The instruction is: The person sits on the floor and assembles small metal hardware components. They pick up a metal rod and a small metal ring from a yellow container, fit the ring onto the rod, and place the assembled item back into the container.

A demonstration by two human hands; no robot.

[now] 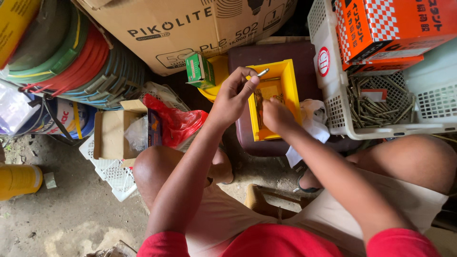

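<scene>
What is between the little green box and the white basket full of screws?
In the head view, the yellow tray sits between the green box and the white basket, with the left hand holding a screw above it.

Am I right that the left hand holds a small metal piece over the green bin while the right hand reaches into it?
Not quite: the bin is yellow, not green, as the head view shows. The left hand does hold a small metal piece above it, and the right hand reaches in.

Single view only, head-worn camera, looked steeply down from above the seated person's chest and knees. Faced forward over both forearms toward a yellow tray (285,81) on a dark stool (247,138). Close range; boxes filled the top edge, bare dirt floor (62,214) lower left.
</scene>
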